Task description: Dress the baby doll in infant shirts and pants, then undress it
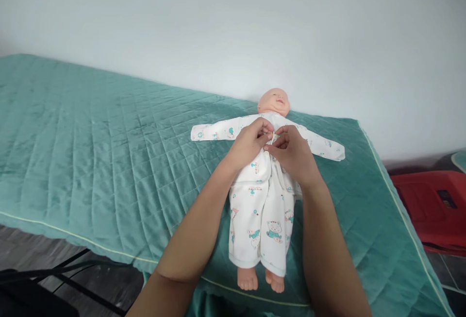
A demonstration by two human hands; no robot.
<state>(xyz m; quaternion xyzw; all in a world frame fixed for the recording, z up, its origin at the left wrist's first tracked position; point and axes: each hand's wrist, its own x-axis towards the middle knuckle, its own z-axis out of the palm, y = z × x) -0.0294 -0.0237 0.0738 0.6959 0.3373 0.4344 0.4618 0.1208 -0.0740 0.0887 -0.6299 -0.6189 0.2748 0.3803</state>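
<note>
A baby doll (274, 101) lies on its back on a teal quilted bed (109, 152), dressed in a white printed top and trousers (260, 220). Its sleeves spread out to both sides and its bare feet point toward me. My left hand (249, 143) and my right hand (291, 152) meet over the doll's chest. Both pinch a thin white tie string (272, 137) of the top between closed fingertips.
A white wall rises behind the bed. To the right on the floor stands a red object (429, 205). Dark metal legs and a black item (32, 288) show under the bed's near left edge, over grey wood flooring.
</note>
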